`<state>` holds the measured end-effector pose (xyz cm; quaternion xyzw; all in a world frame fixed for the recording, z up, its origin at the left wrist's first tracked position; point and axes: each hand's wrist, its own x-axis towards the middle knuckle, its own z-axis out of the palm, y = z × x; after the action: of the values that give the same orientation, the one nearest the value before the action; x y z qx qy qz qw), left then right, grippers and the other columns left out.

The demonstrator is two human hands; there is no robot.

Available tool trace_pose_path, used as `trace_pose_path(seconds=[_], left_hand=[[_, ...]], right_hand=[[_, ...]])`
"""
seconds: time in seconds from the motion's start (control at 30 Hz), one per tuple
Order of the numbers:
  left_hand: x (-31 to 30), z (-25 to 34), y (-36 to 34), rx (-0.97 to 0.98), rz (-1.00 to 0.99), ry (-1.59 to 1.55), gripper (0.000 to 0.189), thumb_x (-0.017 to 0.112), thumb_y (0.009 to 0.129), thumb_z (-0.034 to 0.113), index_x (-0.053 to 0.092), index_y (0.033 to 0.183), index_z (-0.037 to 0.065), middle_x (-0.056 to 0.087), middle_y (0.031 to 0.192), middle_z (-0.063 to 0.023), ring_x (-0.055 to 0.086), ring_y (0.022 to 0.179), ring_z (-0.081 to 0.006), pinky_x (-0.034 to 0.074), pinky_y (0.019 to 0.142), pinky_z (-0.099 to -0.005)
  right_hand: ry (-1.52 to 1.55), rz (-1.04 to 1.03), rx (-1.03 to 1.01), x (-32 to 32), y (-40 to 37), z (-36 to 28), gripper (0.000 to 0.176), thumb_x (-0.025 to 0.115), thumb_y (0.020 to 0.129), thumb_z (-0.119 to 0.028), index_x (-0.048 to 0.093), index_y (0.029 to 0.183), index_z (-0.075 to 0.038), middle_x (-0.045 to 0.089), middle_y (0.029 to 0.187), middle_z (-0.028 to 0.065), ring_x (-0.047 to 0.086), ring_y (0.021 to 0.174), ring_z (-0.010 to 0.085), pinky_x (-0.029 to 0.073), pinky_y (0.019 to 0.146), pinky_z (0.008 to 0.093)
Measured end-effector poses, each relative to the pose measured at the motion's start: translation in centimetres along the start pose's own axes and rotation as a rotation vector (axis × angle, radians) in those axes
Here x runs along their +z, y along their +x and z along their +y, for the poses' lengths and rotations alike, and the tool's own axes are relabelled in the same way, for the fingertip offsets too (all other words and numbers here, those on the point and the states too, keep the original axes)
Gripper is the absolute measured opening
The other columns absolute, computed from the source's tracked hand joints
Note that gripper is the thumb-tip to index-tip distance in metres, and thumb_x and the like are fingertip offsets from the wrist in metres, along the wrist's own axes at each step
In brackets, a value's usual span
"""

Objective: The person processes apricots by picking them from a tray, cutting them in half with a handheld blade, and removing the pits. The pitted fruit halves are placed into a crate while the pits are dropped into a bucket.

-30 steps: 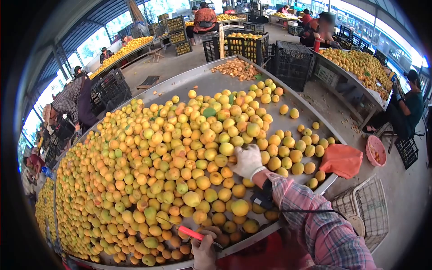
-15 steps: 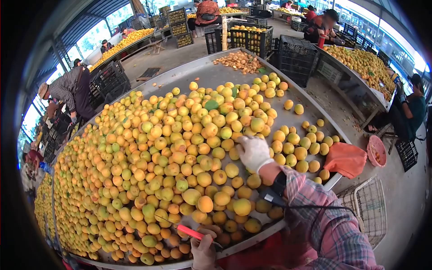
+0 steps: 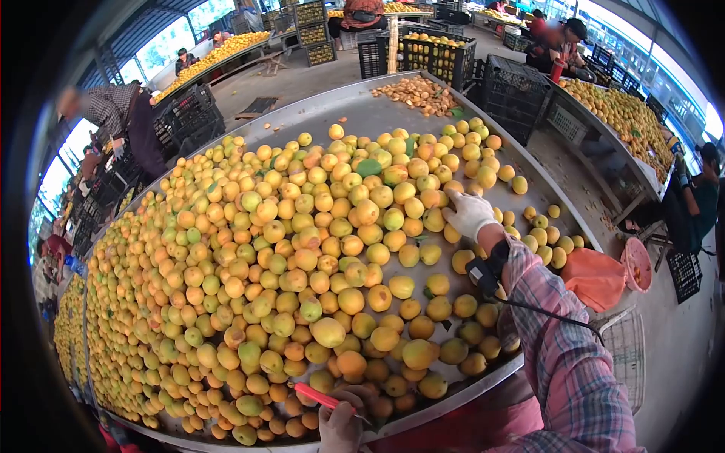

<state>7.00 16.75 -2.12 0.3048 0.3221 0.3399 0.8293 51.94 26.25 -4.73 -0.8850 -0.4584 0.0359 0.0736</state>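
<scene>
A big metal sorting table (image 3: pixel 355 113) is heaped with yellow-orange apricots (image 3: pixel 302 249). My right hand (image 3: pixel 468 213), in a white glove, reaches out over the fruit on the right side of the heap, fingers spread and touching apricots, with nothing gripped that I can see. A plaid sleeve and a black wrist device with a cable run back from it. My left hand (image 3: pixel 341 423) rests at the near rim of the table, closed around a red-handled tool (image 3: pixel 321 395) that lies among the nearest apricots.
An orange cloth (image 3: pixel 596 278) and a pink bowl (image 3: pixel 638 264) sit off the table's right edge, above a wire basket (image 3: pixel 623 355). Black crates (image 3: pixel 430 57) stand beyond the far end. Other people work at neighbouring fruit tables on the left, back and right.
My right hand has moved farther out and to the right across the heap. Apricots near it have shifted. The left hand with the red tool has stayed at the near rim.
</scene>
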Motion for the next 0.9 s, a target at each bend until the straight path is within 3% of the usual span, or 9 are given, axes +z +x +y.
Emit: trace_pose_path(seconds=[0.2, 0.37, 0.47, 0.6, 0.7, 0.77, 0.83, 0.87, 0.9], left_hand=[[-2.4, -1.0, 0.4, -0.012, 0.006, -0.033, 0.020, 0.054, 0.096, 0.019, 0.055, 0.095, -0.001, 0.059, 0.107, -0.0167, 0.058, 0.103, -0.0266, 0.046, 0.096, -0.0378], [-1.3, -0.1, 0.5, -0.024, 0.029, -0.007, 0.019, 0.052, 0.097, 0.018, 0.055, 0.095, 0.000, 0.059, 0.108, -0.0158, 0.058, 0.104, -0.0269, 0.047, 0.095, -0.0386], [-0.4, 0.8, 0.5, -0.065, -0.032, -0.039, 0.019, 0.052, 0.098, 0.019, 0.054, 0.097, 0.000, 0.059, 0.110, -0.0157, 0.058, 0.105, -0.0274, 0.047, 0.096, -0.0395], [-0.7, 0.4, 0.7, -0.053, -0.096, -0.110, 0.020, 0.053, 0.097, 0.021, 0.054, 0.099, 0.001, 0.059, 0.112, -0.0160, 0.058, 0.106, -0.0278, 0.046, 0.099, -0.0409], [-0.5, 0.3, 0.6, -0.036, -0.101, -0.140, 0.020, 0.053, 0.097, 0.022, 0.054, 0.099, 0.002, 0.059, 0.112, -0.0160, 0.058, 0.107, -0.0280, 0.046, 0.099, -0.0420], [-1.2, -0.1, 0.8, -0.019, -0.098, -0.122, 0.021, 0.054, 0.097, 0.022, 0.054, 0.099, 0.002, 0.059, 0.112, -0.0160, 0.058, 0.107, -0.0281, 0.046, 0.100, -0.0423], [-1.8, -0.5, 0.8, 0.001, -0.094, -0.104, 0.021, 0.054, 0.098, 0.023, 0.054, 0.099, 0.002, 0.059, 0.112, -0.0160, 0.058, 0.107, -0.0282, 0.046, 0.100, -0.0427], [-2.0, -0.7, 0.8, 0.000, -0.065, -0.076, 0.022, 0.054, 0.098, 0.024, 0.054, 0.098, 0.002, 0.058, 0.112, -0.0163, 0.058, 0.107, -0.0285, 0.046, 0.100, -0.0429], [-2.1, -0.7, 0.8, -0.002, -0.037, -0.047, 0.023, 0.054, 0.098, 0.025, 0.054, 0.098, 0.002, 0.058, 0.111, -0.0165, 0.058, 0.107, -0.0288, 0.046, 0.100, -0.0431]], right_hand=[[0.225, -0.090, 0.139, 0.5, 2.6, -0.8, 0.062, 0.052, 0.090, -0.048, 0.044, 0.145, -0.020, 0.063, 0.126, 0.0199, 0.060, 0.116, 0.0357, 0.047, 0.099, 0.0430], [0.282, 0.095, 0.130, 3.5, -0.2, -2.4, 0.051, 0.046, 0.095, -0.045, 0.052, 0.133, -0.012, 0.069, 0.108, 0.0215, 0.066, 0.100, 0.0391, 0.051, 0.086, 0.0492], [0.531, 0.127, 0.022, 3.6, -3.8, -2.2, 0.047, 0.055, 0.093, -0.037, 0.054, 0.130, -0.009, 0.069, 0.102, 0.0232, 0.065, 0.098, 0.0406, 0.051, 0.084, 0.0483], [0.525, -0.032, -0.064, -1.0, -9.2, -5.7, 0.044, 0.061, 0.092, -0.034, 0.056, 0.128, -0.009, 0.068, 0.091, 0.0190, 0.066, 0.089, 0.0354, 0.052, 0.078, 0.0428], [0.847, -0.138, -0.268, -2.8, -10.2, -6.8, 0.040, 0.062, 0.093, -0.029, 0.058, 0.127, -0.009, 0.067, 0.091, 0.0147, 0.067, 0.086, 0.0267, 0.053, 0.075, 0.0369], [1.472, -0.282, 0.001, -4.3, -9.9, -7.7, 0.034, 0.062, 0.093, -0.022, 0.061, 0.123, -0.007, 0.067, 0.091, 0.0115, 0.065, 0.084, 0.0192, 0.052, 0.074, 0.0316], [1.283, 0.229, -0.156, -1.9, -5.9, -6.5, 0.028, 0.061, 0.093, -0.018, 0.064, 0.118, -0.005, 0.067, 0.091, 0.0120, 0.065, 0.084, 0.0170, 0.052, 0.074, 0.0299], [1.124, 0.274, -0.051, -1.1, -3.5, -5.0, 0.029, 0.062, 0.091, -0.021, 0.066, 0.116, -0.006, 0.068, 0.095, 0.0148, 0.066, 0.088, 0.0221, 0.053, 0.077, 0.0330], [0.757, 0.322, 0.072, -2.4, -2.2, -4.7, 0.032, 0.062, 0.091, -0.019, 0.064, 0.117, -0.001, 0.068, 0.102, 0.0123, 0.066, 0.093, 0.0190, 0.052, 0.082, 0.0304]])
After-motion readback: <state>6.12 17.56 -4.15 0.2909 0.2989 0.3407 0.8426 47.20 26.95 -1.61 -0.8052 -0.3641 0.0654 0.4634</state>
